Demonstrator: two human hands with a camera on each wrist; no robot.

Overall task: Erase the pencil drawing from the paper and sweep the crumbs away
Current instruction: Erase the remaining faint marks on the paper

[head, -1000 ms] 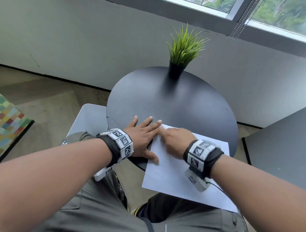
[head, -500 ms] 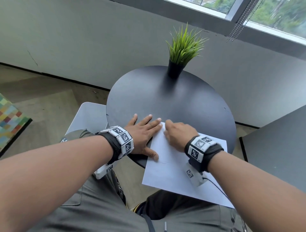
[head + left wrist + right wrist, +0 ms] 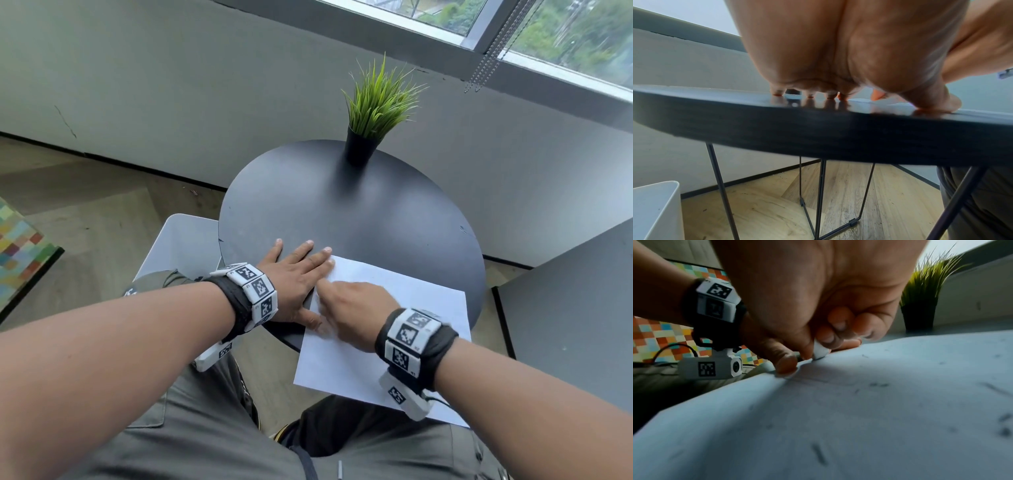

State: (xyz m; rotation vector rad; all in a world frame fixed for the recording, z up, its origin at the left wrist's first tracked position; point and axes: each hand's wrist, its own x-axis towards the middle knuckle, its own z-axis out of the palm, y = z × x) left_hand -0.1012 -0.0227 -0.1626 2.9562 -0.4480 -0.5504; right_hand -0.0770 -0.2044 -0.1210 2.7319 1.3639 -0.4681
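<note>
Paper lies on my round black table, its near part overhanging the edge above my lap; my left hand pins its left edge with spread, flat fingers. From the left wrist, those fingertips press the tabletop. From the right wrist, my right hand pinches a white eraser against the sheet, dark crumbs scattered around.

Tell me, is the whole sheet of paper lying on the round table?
No, the near part of the paper hangs past the edge of the round table, over the person's lap.
</note>
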